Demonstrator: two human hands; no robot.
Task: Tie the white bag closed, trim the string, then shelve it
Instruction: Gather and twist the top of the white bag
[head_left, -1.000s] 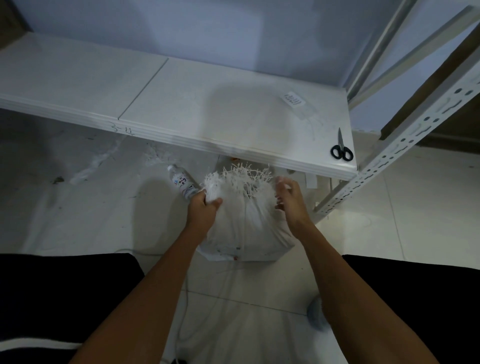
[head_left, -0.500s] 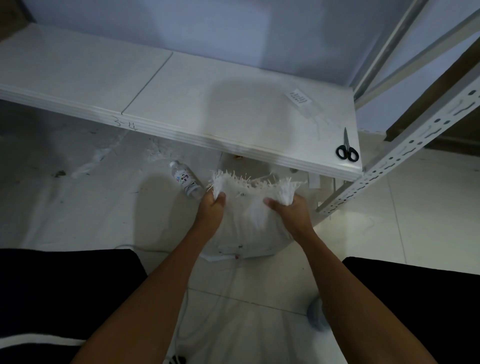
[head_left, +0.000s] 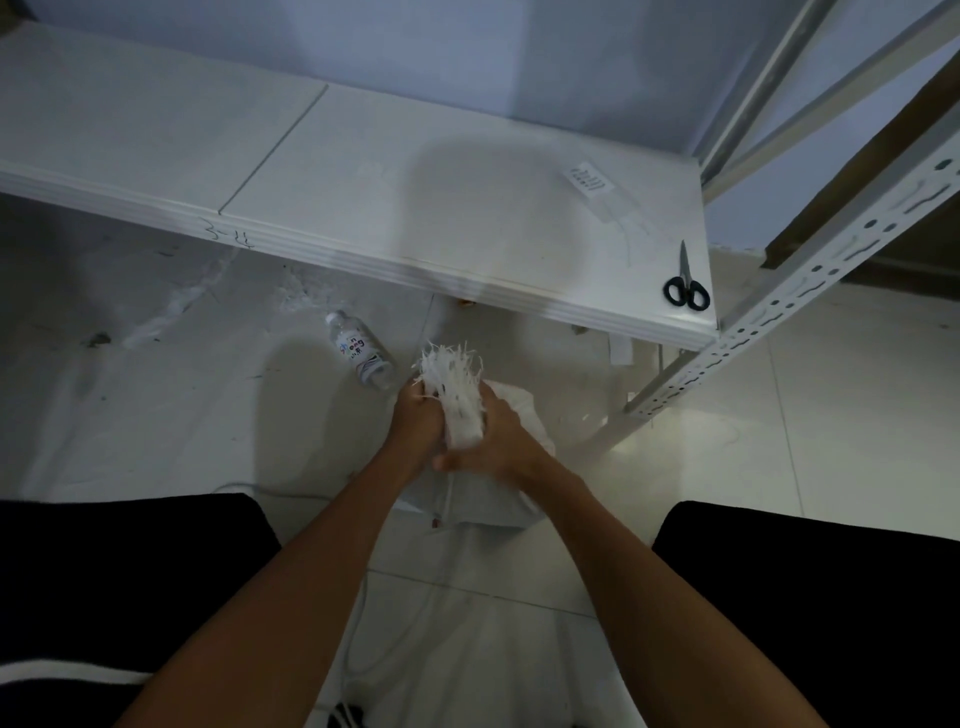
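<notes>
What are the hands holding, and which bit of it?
Both the left hand and the right hand grip the white bag at its gathered neck, just below the frayed top edge.

One white bag (head_left: 506, 415) stands on the floor, its frayed top gathered into a single bunch. Two hands are in view: one left hand (head_left: 418, 423) and one right hand (head_left: 498, 441), both closed around that bunch. One pair of scissors (head_left: 685, 283) with black handles lies at the right end of the shelf. One shelf board (head_left: 363, 171) spans the far side, made of two panels that meet at one seam. One clear plastic bottle (head_left: 361, 356) lies on the floor, left of the bag. One small printed label (head_left: 588, 178) sits far right on the shelf. One perforated metal upright (head_left: 810, 275) rises at the right. One thin white cord (head_left: 363, 613) trails along the near floor.
</notes>
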